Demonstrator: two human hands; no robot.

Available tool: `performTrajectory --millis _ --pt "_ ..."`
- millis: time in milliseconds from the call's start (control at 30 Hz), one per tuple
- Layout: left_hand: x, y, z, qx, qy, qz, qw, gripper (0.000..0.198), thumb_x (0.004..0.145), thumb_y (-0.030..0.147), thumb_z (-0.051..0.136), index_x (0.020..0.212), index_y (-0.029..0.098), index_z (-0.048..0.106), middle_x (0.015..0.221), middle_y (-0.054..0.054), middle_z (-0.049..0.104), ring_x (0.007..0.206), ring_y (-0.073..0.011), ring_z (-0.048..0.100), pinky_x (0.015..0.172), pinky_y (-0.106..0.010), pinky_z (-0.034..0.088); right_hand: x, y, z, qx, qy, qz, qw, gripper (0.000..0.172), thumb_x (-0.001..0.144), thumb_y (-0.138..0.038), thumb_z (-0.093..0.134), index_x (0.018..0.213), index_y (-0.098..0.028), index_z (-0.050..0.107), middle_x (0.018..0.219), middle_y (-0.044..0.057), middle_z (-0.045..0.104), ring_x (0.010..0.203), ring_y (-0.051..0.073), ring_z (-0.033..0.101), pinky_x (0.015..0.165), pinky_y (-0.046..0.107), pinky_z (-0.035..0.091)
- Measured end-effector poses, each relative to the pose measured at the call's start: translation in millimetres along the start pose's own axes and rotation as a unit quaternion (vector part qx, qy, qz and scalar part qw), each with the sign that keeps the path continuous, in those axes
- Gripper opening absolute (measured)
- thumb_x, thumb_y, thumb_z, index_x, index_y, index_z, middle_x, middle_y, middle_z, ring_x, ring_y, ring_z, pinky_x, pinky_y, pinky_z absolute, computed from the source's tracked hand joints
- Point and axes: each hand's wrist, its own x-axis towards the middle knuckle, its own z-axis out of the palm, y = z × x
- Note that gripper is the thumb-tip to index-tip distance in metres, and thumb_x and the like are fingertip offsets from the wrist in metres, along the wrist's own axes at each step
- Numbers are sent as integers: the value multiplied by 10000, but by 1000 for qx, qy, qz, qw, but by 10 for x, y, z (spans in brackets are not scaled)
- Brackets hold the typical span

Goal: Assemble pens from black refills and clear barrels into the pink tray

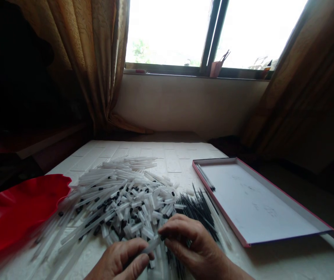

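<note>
My left hand (123, 258) is closed round a translucent pen barrel (153, 245), which slants up to the right. At its upper end, my right hand (194, 243) pinches a small black plug (162, 237) between thumb and fingertips. Plug and barrel meet or nearly meet; I cannot tell whether it sits inside. Just beyond my hands lies a heap of short translucent pen caps (146, 212) mixed with small black plugs. Long clear pen barrels (97, 179) spread behind and to the left. Thin dark pen refills (197, 212) lie bunched beside my right hand.
A shallow box lid (272, 210) with a pink rim stands at the right, with a few thin sticks in its left side. The red scalloped tray (23, 210) is at the left. Behind the white table (173, 155) are a wall, curtains (91, 58) and a window.
</note>
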Motion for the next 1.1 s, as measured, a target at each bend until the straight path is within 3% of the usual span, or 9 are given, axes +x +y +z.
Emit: performTrajectory --millis 467,600,733,933,1100 --pt "14 2 15 91 -1 44 995 368 1018 409 424 878 191 686 726 8 697 661 -129 666 612 -145 470 -11 4 5 -98 3 -114 989 200 910 -125 585 1018 -141 752 802 80 691 669 141 653 619 207 522" --pt "7 -1 22 102 17 53 993 350 1016 396 435 884 194 688 743 5 712 675 -131 672 628 -146 466 -20 -4 8 -141 -5 -121 983 188 929 -150 582 1000 -138 756 799 87 711 669 151 666 618 212 523" --pt "19 -3 19 97 -12 50 994 362 1013 395 427 870 183 684 708 11 672 644 -117 642 601 -141 445 -24 1 4 -167 -21 -109 980 195 946 -187 563 974 -146 752 798 82 719 676 157 673 624 217 514" --pt "16 -18 44 110 -19 47 993 406 1016 411 407 824 169 669 681 8 626 633 -119 613 589 -157 425 -31 -27 4 -239 -33 -100 965 270 975 -248 506 823 -174 716 727 49 684 616 142 641 581 213 450" --pt "-17 -45 83 145 -7 78 986 339 1007 338 429 777 181 623 638 34 579 588 -97 582 555 -158 384 -30 -1 76 -302 -19 -108 947 476 1008 -276 424 558 -186 552 550 6 574 479 105 528 483 225 318"
